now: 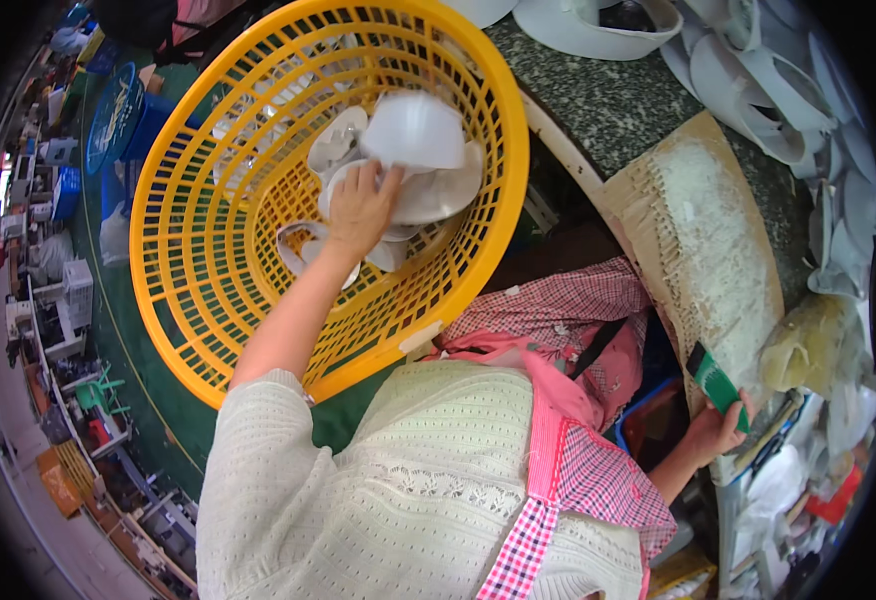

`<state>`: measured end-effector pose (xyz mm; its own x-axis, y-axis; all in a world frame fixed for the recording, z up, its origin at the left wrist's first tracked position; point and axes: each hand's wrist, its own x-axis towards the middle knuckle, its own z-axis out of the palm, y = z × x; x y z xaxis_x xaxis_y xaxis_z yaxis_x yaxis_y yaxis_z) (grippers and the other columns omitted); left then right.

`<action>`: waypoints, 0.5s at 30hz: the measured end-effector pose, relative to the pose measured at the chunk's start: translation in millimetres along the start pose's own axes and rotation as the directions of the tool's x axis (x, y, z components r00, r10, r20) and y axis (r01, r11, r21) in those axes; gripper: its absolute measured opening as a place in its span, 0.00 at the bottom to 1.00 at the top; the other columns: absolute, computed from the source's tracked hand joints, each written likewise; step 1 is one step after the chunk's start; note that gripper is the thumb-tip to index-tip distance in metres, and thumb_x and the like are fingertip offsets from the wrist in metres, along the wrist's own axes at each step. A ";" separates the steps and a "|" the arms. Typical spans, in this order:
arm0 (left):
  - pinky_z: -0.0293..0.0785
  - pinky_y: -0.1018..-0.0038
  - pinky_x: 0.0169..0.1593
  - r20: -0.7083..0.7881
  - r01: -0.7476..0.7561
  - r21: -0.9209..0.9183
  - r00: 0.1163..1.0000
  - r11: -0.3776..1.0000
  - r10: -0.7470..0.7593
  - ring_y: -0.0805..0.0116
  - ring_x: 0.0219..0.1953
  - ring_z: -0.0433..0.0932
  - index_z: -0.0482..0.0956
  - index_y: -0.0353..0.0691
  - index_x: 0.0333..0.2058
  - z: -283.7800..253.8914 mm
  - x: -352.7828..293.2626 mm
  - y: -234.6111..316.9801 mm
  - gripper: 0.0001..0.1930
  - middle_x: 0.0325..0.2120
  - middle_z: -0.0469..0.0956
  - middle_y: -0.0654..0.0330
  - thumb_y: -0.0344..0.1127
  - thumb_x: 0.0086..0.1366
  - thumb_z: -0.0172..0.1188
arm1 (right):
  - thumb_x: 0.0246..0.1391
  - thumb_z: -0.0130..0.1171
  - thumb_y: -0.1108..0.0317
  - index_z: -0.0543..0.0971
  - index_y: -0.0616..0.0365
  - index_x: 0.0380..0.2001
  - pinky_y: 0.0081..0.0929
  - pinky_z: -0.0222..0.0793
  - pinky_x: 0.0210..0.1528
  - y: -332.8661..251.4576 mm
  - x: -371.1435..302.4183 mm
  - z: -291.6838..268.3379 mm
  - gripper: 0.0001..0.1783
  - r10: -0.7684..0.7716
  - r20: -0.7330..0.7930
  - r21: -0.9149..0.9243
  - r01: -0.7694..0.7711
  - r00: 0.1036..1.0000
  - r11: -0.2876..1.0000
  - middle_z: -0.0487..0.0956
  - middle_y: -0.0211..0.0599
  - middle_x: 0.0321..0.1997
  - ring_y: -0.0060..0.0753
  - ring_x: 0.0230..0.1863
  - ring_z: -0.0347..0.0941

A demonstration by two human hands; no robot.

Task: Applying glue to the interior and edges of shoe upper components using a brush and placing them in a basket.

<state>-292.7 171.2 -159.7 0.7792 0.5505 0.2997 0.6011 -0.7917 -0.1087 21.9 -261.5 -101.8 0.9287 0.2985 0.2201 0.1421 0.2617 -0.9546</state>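
Worktop (628, 110), basket (514, 150) of white pieces (414, 130), left hand's (362, 210) grip unclear, right hand (715, 432) clutching brush (717, 381)

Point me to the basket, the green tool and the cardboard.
Basket (517, 150): head view, right side of its yellow rim.
Green tool (719, 384): head view, middle of its green part.
Cardboard (642, 206): head view, bare brown strip left of the powder.

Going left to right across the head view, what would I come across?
Green stool, yellow basket with the left hand reaching in, right hand holding the green brush, red object.
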 end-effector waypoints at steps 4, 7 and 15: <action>0.65 0.67 0.41 0.191 0.187 -0.310 0.973 0.932 -0.132 0.56 0.39 0.66 0.73 0.42 0.41 -19.0 0.3 -6.7 0.18 0.36 0.67 0.55 0.38 0.49 0.56 | 0.50 0.49 0.73 0.69 0.65 0.38 0.22 0.64 0.21 -0.9 -1.3 9.1 0.11 0.002 0.002 0.024 -0.002 1.000 1.000 0.70 0.38 0.32 0.31 0.27 0.69; 0.64 0.68 0.44 0.236 0.152 -0.373 0.970 0.915 -0.064 0.57 0.40 0.66 0.76 0.39 0.36 -36.3 15.4 -16.4 0.15 0.36 0.67 0.55 0.38 0.50 0.56 | 0.50 0.49 0.73 0.69 0.65 0.38 0.21 0.64 0.20 -2.2 -0.7 5.9 0.11 -0.011 -0.088 -0.038 0.008 0.996 0.999 0.70 0.37 0.31 0.31 0.27 0.69; 0.65 0.66 0.43 0.077 0.555 -0.627 0.742 0.546 -0.666 0.53 0.39 0.69 0.76 0.36 0.31 13.6 22.8 -88.0 0.14 0.32 0.72 0.51 0.41 0.53 0.52 | 0.50 0.49 0.74 0.69 0.67 0.37 0.21 0.66 0.22 3.4 0.2 0.6 0.11 -0.015 -0.001 -0.001 0.015 1.000 1.000 0.71 0.39 0.33 0.30 0.28 0.70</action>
<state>-325.4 257.0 -156.3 0.1916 0.9561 0.2218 0.6497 -0.2929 0.7015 22.3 -260.1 -104.9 0.9270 0.2933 0.2338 0.1562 0.2648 -0.9516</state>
